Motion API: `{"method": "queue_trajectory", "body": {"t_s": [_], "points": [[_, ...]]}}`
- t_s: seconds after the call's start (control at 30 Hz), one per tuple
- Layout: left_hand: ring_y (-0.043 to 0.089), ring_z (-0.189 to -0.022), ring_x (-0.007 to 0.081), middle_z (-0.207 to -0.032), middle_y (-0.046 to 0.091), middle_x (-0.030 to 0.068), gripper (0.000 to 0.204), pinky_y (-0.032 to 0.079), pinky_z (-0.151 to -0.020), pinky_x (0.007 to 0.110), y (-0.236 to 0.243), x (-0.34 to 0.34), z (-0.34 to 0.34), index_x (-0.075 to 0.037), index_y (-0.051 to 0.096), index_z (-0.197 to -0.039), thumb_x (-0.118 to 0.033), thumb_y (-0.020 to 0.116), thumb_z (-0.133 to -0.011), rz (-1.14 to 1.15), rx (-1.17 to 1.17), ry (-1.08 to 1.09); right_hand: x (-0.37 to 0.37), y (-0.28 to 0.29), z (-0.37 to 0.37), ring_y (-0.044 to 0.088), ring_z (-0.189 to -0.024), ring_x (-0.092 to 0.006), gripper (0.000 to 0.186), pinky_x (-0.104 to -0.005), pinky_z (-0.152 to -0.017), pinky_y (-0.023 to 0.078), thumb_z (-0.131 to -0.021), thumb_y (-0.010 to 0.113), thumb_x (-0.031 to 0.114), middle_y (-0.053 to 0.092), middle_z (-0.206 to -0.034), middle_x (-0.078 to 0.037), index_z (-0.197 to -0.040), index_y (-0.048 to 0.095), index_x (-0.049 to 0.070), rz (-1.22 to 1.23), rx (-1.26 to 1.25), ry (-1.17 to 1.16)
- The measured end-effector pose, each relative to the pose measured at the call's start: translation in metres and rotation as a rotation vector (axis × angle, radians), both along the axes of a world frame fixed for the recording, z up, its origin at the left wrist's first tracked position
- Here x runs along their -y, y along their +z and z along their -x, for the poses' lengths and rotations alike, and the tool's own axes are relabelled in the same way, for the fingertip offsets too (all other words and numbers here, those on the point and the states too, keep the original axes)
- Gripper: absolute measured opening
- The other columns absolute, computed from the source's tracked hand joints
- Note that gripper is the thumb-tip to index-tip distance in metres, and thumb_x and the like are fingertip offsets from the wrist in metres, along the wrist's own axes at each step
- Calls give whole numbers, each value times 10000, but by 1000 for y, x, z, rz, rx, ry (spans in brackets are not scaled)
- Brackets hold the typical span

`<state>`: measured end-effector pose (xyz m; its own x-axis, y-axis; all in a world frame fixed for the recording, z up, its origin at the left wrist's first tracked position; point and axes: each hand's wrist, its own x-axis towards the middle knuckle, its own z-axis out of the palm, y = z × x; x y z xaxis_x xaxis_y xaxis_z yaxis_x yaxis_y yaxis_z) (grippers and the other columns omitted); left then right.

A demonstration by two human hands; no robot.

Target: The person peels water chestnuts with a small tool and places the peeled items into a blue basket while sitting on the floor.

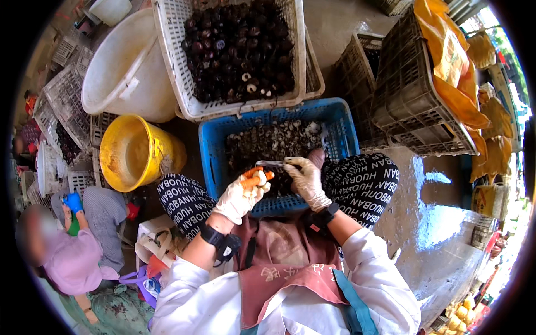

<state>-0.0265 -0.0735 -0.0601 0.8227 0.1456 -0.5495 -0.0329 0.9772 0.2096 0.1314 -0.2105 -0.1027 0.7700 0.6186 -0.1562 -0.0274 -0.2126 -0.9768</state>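
Note:
My left hand [245, 191], in a white glove with orange covers on some fingers, grips a small pale peeled piece [258, 180]. My right hand [307, 181], also gloved in white, is closed on a slim metal tool [272, 163] that reaches toward the left hand's fingertips. Both are over the blue plastic basket [211, 145], which holds dark and whitish peelings [273, 134]. Beyond it a white crate [173, 67] is heaped with dark round corms [237, 50], a few showing white flesh.
A yellow bucket [123, 153] and white tub [111, 89] stand left, stacked grimy crates [402, 89] with orange sacks [446, 50] right. My patterned knees flank the basket. A co-worker [75, 257] in pink with blue gloves [72, 202] sits at left. The wet floor [424, 206] reflects light.

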Motion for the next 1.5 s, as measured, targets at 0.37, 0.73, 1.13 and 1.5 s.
{"method": "queue_trajectory", "body": {"t_s": [0.37,0.73,1.13,1.5], "points": [[663,-899,281,-1097,626,196,219,579,-636,240,6,-5,2,-23,602,-1114,-24,570,-897,4,-254,-6,-8,32,8,636,-840,-214,192,-307,-767,507,-816,699,128,672,-924,-121,-983,686,35,13,99,206],[605,-787,212,-1118,599,181,361,526,-565,204,3,-5,5,-29,524,-1261,-15,541,-901,65,-112,26,-3,17,-5,651,-834,-234,189,-311,-762,513,-822,697,137,679,-901,-140,-973,695,24,117,272,198],[586,-733,211,-1130,603,175,334,520,-562,213,3,-6,7,-51,542,-1242,-20,520,-910,124,-60,49,-4,21,3,637,-848,-249,198,-335,-801,498,-804,694,113,681,-915,-130,-986,691,35,16,222,227],[659,-930,264,-1096,625,173,262,578,-643,230,8,-5,9,-9,567,-1143,-71,601,-890,-42,-108,-40,-6,36,13,631,-881,-169,191,-277,-803,499,-830,700,97,673,-958,-97,-995,678,3,72,40,253]]}}
